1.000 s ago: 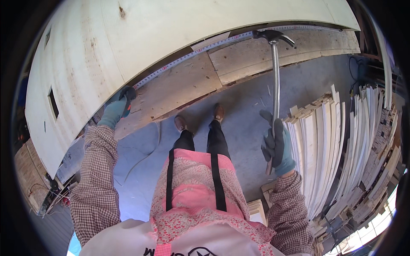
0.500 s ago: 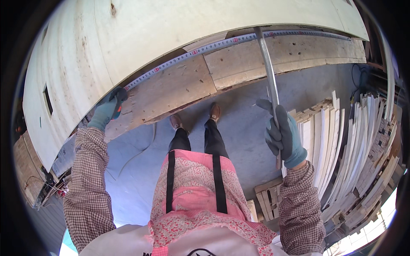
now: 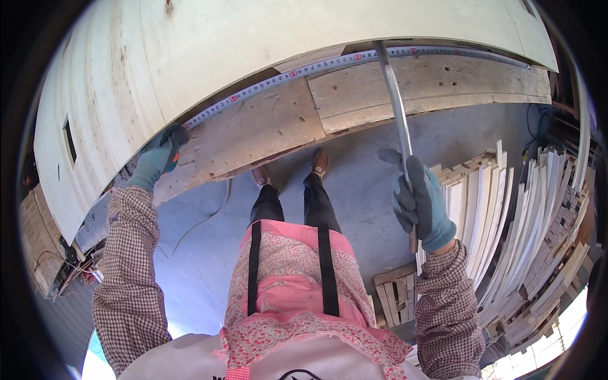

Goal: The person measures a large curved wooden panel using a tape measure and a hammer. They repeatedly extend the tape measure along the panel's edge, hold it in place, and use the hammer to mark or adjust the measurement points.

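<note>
Gloved in blue and grey, my left hand (image 3: pixel 154 163) is closed around a tape measure (image 3: pixel 172 161), whose dark and orange case shows only in part. Its white blade (image 3: pixel 263 84) runs out to the right along the edge of a large pale plywood sheet (image 3: pixel 253 38). My right hand (image 3: pixel 427 206) has its fingers wrapped round a slim metal bar (image 3: pixel 396 104), with the index finger stretched out. The bar points away from me and crosses the blade; its far end meets the sheet's edge, where its tip is hidden. Below the sheet lies a worn wooden board (image 3: pixel 253 126).
Stacks of long pale wood strips (image 3: pixel 472 209) lie on the floor at the right. A small slatted wooden piece (image 3: pixel 396 296) sits near my right forearm. A thin cable (image 3: pixel 206 218) curves over the grey floor. Wires (image 3: pixel 69 275) hang at the far left.
The plywood sheet, blade and board have shifted slightly in view, their right ends a little lower. Both hands keep their holds, with the bar in nearly the same place.
</note>
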### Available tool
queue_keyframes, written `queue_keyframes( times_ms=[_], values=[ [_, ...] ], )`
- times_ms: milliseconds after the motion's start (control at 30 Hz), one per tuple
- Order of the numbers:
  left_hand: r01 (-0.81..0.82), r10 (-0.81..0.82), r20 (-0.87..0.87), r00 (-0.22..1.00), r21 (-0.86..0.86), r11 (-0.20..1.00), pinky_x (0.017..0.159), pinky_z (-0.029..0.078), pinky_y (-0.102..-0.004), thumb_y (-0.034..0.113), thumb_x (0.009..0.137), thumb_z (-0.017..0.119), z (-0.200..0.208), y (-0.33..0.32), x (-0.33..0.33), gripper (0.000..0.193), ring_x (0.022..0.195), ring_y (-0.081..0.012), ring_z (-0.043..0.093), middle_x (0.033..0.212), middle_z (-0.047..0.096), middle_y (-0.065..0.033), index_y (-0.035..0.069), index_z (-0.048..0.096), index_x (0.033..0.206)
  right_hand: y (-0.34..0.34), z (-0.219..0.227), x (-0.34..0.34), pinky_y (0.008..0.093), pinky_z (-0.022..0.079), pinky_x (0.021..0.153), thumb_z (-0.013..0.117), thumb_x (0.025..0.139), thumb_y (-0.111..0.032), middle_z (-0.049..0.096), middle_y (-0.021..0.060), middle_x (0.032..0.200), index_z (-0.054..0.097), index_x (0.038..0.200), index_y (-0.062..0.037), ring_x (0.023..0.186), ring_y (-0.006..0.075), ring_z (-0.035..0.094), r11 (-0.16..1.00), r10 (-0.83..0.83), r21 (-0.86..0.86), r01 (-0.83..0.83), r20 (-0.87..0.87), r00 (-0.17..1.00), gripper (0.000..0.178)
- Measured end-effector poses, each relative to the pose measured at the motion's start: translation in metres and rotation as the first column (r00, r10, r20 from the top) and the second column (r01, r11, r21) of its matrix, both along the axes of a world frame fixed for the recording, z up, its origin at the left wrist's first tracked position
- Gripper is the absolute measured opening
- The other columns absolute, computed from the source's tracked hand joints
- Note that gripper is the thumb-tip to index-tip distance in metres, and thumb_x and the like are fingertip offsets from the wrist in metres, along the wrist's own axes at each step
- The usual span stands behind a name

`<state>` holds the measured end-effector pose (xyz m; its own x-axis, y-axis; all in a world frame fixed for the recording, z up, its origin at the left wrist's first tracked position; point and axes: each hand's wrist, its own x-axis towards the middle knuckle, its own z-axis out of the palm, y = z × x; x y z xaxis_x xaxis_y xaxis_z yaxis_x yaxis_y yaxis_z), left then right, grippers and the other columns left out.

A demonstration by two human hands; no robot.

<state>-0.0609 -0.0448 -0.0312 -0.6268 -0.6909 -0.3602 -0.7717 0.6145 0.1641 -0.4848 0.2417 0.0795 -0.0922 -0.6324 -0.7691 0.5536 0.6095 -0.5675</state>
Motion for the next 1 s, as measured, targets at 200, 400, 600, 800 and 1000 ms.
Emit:
queue_keyframes(
  times_ms=[200,400,600,800,1000],
  values=[
    [0.069,-0.072,0.073,0.995,0.044,0.997,0.07,0.048,-0.0388,0.019,0.081,0.049,0.0,-0.002,0.002,0.022,0.077,-0.0348,0.058,0.085,0.061,-0.0186,0.003,0.057,0.094,-0.001,0.002,0.003,0.0167,0.026,0.026,0.038,0.092,-0.046,0.027,-0.0069,0.047,0.04,0.123,0.0048,0.031,0.0017,0.026,1.0,-0.005,0.012,0.005,0.005,1.0,0.06],
    [0.059,-0.064,0.127,0.99,0.045,0.997,0.071,0.048,-0.0388,0.019,0.081,0.049,-0.001,-0.004,0.003,0.023,0.08,-0.0343,0.058,0.088,0.061,-0.0186,0.004,0.057,0.095,-0.001,0.004,0.013,0.0169,0.026,0.026,0.037,0.093,-0.046,0.027,-0.0069,0.046,0.042,0.121,0.0046,0.031,0.0016,0.026,0.999,0.017,0.048,-0.015,-0.031,0.999,0.059],
    [-0.066,0.066,0.008,0.998,0.019,0.998,0.074,0.047,-0.0379,0.025,0.083,0.051,0.01,0.004,-0.011,0.025,0.083,-0.0344,0.059,0.09,0.062,-0.0157,0.008,0.06,0.099,-0.002,0.002,0.013,0.0169,0.026,0.026,0.036,0.092,-0.048,0.027,-0.0073,0.046,0.042,0.12,0.0056,0.031,0.0016,0.026,0.999,-0.033,0.013,0.033,-0.038,0.999,0.061],
    [-0.137,0.137,0.001,0.991,0.038,0.99,0.073,0.046,-0.0367,0.031,0.084,0.05,0.011,0.005,-0.012,0.028,0.082,-0.033,0.06,0.087,0.063,-0.0148,0.011,0.061,0.1,-0.002,0.004,0.015,0.0171,0.026,0.026,0.036,0.092,-0.048,0.027,-0.0072,0.046,0.043,0.12,0.0053,0.031,0.0018,0.026,1.0,-0.006,0.029,0.007,-0.041,0.999,0.06],
    [-0.236,0.226,0.081,0.971,0.143,0.961,0.069,0.045,-0.0374,0.035,0.085,0.048,0.002,-0.001,-0.002,0.03,0.076,-0.0325,0.059,0.082,0.061,-0.0165,0.011,0.06,0.098,-0.002,0.006,0.019,0.0172,0.026,0.026,0.036,0.093,-0.047,0.027,-0.007,0.046,0.043,0.12,0.0048,0.031,0.0019,0.025,1.0,-0.018,0.024,0.018,-0.02,1.0,0.059]
  ],
)
